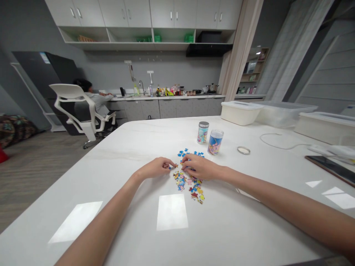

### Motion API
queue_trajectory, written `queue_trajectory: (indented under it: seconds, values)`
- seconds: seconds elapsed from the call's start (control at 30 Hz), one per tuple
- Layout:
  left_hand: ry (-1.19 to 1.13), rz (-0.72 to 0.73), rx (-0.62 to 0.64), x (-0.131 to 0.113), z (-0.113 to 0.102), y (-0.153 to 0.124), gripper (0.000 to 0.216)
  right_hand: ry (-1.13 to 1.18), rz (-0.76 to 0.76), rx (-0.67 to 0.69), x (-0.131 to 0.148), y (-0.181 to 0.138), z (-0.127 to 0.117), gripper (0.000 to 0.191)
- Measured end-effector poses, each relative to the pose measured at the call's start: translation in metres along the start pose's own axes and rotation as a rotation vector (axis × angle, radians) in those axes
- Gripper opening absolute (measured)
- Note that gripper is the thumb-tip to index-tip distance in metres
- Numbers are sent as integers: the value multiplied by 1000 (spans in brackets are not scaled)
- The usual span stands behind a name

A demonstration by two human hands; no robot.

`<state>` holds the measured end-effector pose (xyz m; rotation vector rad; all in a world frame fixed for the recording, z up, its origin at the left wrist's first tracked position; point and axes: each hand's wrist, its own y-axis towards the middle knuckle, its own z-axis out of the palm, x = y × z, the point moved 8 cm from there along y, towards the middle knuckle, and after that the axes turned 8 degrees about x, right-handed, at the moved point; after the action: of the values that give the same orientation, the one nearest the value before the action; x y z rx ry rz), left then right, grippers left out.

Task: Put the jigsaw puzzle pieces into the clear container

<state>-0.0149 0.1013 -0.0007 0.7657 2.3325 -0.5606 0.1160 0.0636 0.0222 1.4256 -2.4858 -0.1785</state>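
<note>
Jigsaw pieces (181, 181), flat, knobbed, multicoloured; beneath them, glossy white tabletop (138, 221).

Puzzle pieces (181, 180) lie between and beside the hands (203, 167) on the tabletop (133, 144), two canisters (215, 143) behind them, a ring (244, 152) right of these, boxes (238, 114) farther back right.

No legible text; far-left pale sticker (44, 57) too small.
</note>
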Motion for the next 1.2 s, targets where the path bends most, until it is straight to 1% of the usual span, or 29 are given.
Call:
queue_trajectory:
  seconds: [0.1, 0.2, 0.3, 0.37, 0.43, 0.5, 0.57, 0.6, 0.67, 0.77, 0.8, 0.83, 0.87, 0.93, 0.97, 1.0, 1.07, 1.1, 1.13, 1.2]
  values:
    - [-112, 32, 5, 2, 0, 1, 36, 27, 18, 14, 1, -5, -4, 17]
    - [-281, 24, -30, 6, -4, 2, 34, 28, 30, 40, 1, -6, -3, 25]
    - [-426, -9, -78, 9, -7, -1, 32, 28, -39, 127, 10, -6, 6, 35]
    - [-486, -16, -112, 9, -9, -3, 31, 42, -94, 177, 18, -6, 12, 37]
    - [-530, -8, -146, 9, -11, -5, 31, 60, -117, 186, 23, -8, 13, 35]
    - [-584, 5, -159, 8, -11, -5, 34, 68, -115, 158, 26, -11, 9, 32]
    - [-649, 21, -154, 8, -9, -5, 38, 57, -76, 65, 23, -16, -4, 29]
    - [-675, 28, -145, 7, -8, -4, 40, 49, -35, -20, 18, -19, -16, 28]
    - [-704, 33, -125, 6, -4, -4, 40, 40, 90, -276, 0, -31, -46, 28]
    - [-724, 32, -120, 2, 0, -2, 37, 33, 330, -756, -39, -69, -93, 28]
    - [-729, 31, -129, 1, 0, -2, 37, 31, 410, -893, -52, -83, -103, 29]
    - [-730, 30, -140, 0, 1, -2, 37, 41, 479, -990, -66, -95, -107, 35]
    - [-726, 29, -150, -2, 1, -2, 37, 68, 538, -1039, -81, -103, -107, 45]
    - [-712, 31, -165, -5, 3, -1, 38, 166, 644, -1040, -110, -109, -98, 69]
    - [-705, 36, -173, -7, 4, 0, 38, 228, 695, -1009, -124, -110, -90, 77]
    - [-697, 43, -184, -10, 5, 1, 38, 290, 733, -965, -136, -108, -81, 81]
    - [-674, 55, -209, -14, 7, 3, 36, 392, 748, -858, -150, -102, -64, 75]
    - [-658, 59, -226, -17, 8, 4, 34, 414, 734, -830, -151, -100, -59, 70]
    - [-637, 62, -245, -20, 9, 5, 32, 409, 702, -816, -148, -98, -57, 66]
    - [-581, 77, -307, -27, 8, 5, 29, 322, 601, -816, -131, -96, -59, 61]
